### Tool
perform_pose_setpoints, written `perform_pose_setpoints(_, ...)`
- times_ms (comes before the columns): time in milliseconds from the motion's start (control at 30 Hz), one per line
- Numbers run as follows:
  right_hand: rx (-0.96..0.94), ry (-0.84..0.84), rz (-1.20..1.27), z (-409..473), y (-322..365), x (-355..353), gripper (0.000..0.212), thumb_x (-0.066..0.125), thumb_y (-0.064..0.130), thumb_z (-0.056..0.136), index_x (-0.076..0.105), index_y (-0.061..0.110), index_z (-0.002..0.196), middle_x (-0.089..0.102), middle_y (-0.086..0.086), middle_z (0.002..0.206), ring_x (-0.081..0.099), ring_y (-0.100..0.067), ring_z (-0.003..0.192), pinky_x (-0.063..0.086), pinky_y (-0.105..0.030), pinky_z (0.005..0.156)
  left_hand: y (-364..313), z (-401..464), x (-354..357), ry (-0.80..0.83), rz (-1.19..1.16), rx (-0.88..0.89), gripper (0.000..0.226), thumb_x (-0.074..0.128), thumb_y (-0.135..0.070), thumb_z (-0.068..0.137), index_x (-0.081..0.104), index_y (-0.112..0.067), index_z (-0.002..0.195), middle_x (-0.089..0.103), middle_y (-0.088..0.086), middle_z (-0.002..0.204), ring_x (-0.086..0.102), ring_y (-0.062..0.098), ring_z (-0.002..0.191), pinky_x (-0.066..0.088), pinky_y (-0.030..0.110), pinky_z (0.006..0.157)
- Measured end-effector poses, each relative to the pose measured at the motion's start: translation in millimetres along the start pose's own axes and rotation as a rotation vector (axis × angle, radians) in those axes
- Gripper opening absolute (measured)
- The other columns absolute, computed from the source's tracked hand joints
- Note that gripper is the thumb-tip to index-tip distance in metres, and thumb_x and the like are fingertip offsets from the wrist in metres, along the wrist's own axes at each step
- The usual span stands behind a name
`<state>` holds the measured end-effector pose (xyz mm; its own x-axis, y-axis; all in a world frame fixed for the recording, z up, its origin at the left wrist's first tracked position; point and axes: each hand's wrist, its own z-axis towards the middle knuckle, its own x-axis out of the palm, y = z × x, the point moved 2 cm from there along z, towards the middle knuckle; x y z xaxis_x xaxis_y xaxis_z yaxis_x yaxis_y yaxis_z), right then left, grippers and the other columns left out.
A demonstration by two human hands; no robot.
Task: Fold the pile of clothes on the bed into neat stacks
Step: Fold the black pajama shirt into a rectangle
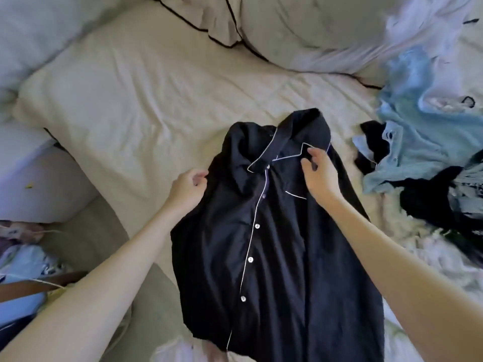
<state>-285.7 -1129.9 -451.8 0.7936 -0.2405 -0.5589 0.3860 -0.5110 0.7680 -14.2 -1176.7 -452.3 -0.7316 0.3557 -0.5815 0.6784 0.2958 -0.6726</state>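
A dark button-up shirt (274, 231) with pale piping lies face up in the middle of the bed (146, 105), collar toward the pillows and hem toward the person. The left hand (189, 188) pinches the cloth at the shirt's left shoulder edge, fingers curled on it; the right hand (317, 173) grips the fabric just beside the collar point, above the chest pocket. The step in hand looks like squaring the shirt before folding, and it would go best if both shoulders are drawn outward evenly so the button line runs straight, the collar is laid flat, and the bunched sleeves are smoothed out before the sides are turned in. The body is rumpled, so a flat sweep down toward the hem would probably be needed first, or the creases may be folded in. The bed wears a cream, wrinkled sheet, soft enough that a fold could sag on it. Grey pillows (313, 30) with dark piping sit at the head. To the right, well apart from the shirt, lies a heap of light blue and dark clothes (423, 152) not yet folded. At the left edge more bright things show, too blurred to name.
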Motion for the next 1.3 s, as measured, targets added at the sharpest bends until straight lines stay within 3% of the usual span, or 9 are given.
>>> perform_pose_setpoints(233, -0.097, 0.231, -0.316, -27.1, -58.6, 94.7, 0.051, 0.050, 0.027, 0.097, 0.037, 0.009, 0.142, 0.030, -0.011, 0.152, 0.020, -0.023, 0.143, 0.016, -0.031, 0.116, 85.5, 38.2, 25.2, 0.067, 0.026, -0.232, 0.040, 0.057, -0.035, 0.091, 0.057, -0.012, 0.124, 0.061, 0.003, 0.117, 0.057, 0.021, 0.109, 0.043, 0.031, 0.096)
perform_pose_setpoints(433, -0.027, 0.239, -0.442, -32.8, -70.9, 126.7, 0.064, 0.050, 0.035, 0.096, 0.021, 0.017, 0.149, 0.012, -0.007, 0.158, 0.003, -0.024, 0.146, 0.009, -0.048, 0.115, 96.4, 57.5, 16.7, -0.076, 0.215, -0.055, 0.021, 0.060, -0.021, 0.089, 0.061, -0.003, 0.080, 0.060, 0.008, 0.076, 0.052, 0.028, 0.080, 0.042, 0.033, 0.073)
perform_pose_setpoints(567, -0.002, 0.230, -0.486, -31.3, -70.5, 128.6, 0.057, 0.046, 0.032, 0.098, 0.024, 0.015, 0.148, 0.012, -0.006, 0.158, 0.003, -0.022, 0.146, 0.009, -0.048, 0.116, 100.1, 76.3, -32.2, -0.239, 0.049, -0.123, 0.022, 0.049, -0.024, 0.096, 0.057, -0.006, 0.105, 0.057, 0.007, 0.095, 0.053, 0.023, 0.092, 0.037, 0.027, 0.075)
perform_pose_setpoints(700, 0.017, 0.224, -0.477, -24.5, -64.6, 132.0, 0.046, 0.042, 0.030, 0.099, 0.038, 0.015, 0.143, 0.023, -0.004, 0.155, 0.012, -0.021, 0.145, 0.013, -0.048, 0.116, 83.7, 98.3, -81.2, -0.415, 0.058, 0.070, 0.015, 0.050, -0.018, 0.094, 0.056, -0.009, 0.104, 0.056, -0.001, 0.091, 0.048, 0.008, 0.081, 0.030, 0.009, 0.066)
perform_pose_setpoints(833, 0.139, -0.012, -0.338, -4.0, -39.4, 129.9, 0.039, 0.040, 0.038, 0.098, 0.060, 0.011, 0.118, 0.055, -0.005, 0.124, 0.046, -0.027, 0.121, 0.032, -0.047, 0.105, 86.1, 108.8, -79.6, -0.307, 0.108, -0.030, 0.020, 0.046, -0.013, 0.095, 0.055, -0.009, 0.112, 0.056, 0.000, 0.103, 0.048, 0.014, 0.091, 0.032, 0.013, 0.073)
perform_pose_setpoints(967, 0.129, -0.321, -0.096, 47.1, 2.0, 115.0, 0.033, 0.044, 0.049, 0.093, 0.058, 0.018, 0.091, 0.055, 0.004, 0.093, 0.053, -0.020, 0.096, 0.040, -0.037, 0.091, 88.5, 123.5, -74.5, -0.198, 0.084, -0.068, 0.029, 0.047, -0.018, 0.092, 0.057, -0.016, 0.119, 0.059, -0.003, 0.116, 0.053, 0.014, 0.107, 0.038, 0.023, 0.088)
perform_pose_setpoints(1067, 0.288, -0.311, 0.015, 106.9, 23.5, 108.3, 0.037, 0.051, 0.050, 0.089, 0.055, 0.016, 0.075, 0.053, 0.002, 0.076, 0.053, -0.018, 0.075, 0.043, -0.033, 0.077, 67.7, 149.7, -63.3, -0.176, 0.056, 0.038, 0.033, 0.050, -0.029, 0.095, 0.058, -0.013, 0.123, 0.062, -0.001, 0.115, 0.055, 0.009, 0.101, 0.038, 0.019, 0.090)
perform_pose_setpoints(1167, 0.434, -0.238, -0.005, 146.1, 30.0, 108.9, 0.025, 0.065, 0.034, 0.084, 0.059, 0.009, 0.082, 0.056, -0.005, 0.088, 0.055, -0.022, 0.085, 0.051, -0.037, 0.081, 50.2, 176.3, -42.9, -0.050, 0.150, 0.054, 0.037, 0.053, -0.031, 0.094, 0.057, -0.012, 0.126, 0.063, 0.003, 0.115, 0.057, 0.021, 0.109, 0.042, 0.029, 0.096)
perform_pose_setpoints(1300, 0.435, -0.171, 0.387, 182.8, 47.4, 111.6, 0.022, 0.065, 0.013, 0.085, 0.049, 0.016, 0.070, 0.057, -0.003, 0.075, 0.058, -0.019, 0.073, 0.050, -0.029, 0.061, 42.4, 199.9, -35.3, -0.028, 0.132, -0.009, 0.015, 0.059, -0.020, 0.088, 0.069, -0.018, 0.099, 0.063, -0.002, 0.092, 0.059, 0.018, 0.095, 0.043, 0.024, 0.082)
